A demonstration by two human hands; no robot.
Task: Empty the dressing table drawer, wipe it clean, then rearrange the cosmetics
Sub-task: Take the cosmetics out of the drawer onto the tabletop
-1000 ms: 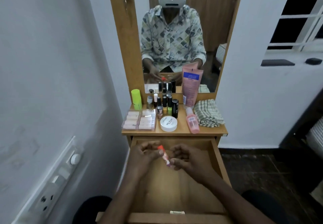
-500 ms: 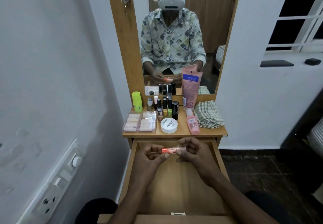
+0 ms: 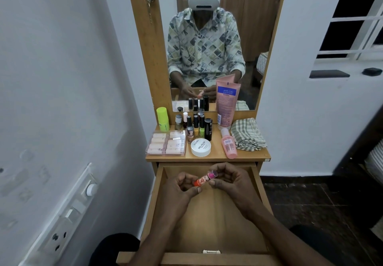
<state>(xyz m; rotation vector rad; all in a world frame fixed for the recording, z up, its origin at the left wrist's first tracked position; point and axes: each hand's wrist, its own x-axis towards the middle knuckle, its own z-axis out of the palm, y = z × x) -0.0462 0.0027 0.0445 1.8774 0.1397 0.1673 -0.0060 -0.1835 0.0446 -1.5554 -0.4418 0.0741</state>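
The wooden drawer (image 3: 209,224) is pulled out below me and its floor is bare. Above its far end both hands hold a small orange and pink tube (image 3: 204,179). My left hand (image 3: 182,189) pinches the orange end, and my right hand (image 3: 230,179) pinches the pink end, which is tilted up to the right. On the tabletop (image 3: 215,153) stand nail polish bottles (image 3: 195,127), a white round jar (image 3: 200,147), a clear box of small bottles (image 3: 166,143), a green stick (image 3: 163,119), a tall pink tube (image 3: 227,102) and a lying pink bottle (image 3: 228,143).
A folded striped cloth (image 3: 247,134) lies at the tabletop's right end. The mirror (image 3: 211,41) rises behind the cosmetics. A white wall with a switch panel (image 3: 68,211) stands close on the left, and dark floor (image 3: 310,203) lies to the right.
The tube, held level half a second ago, now tilts with its pink end raised to the right. Both hands stay over the drawer's far end.
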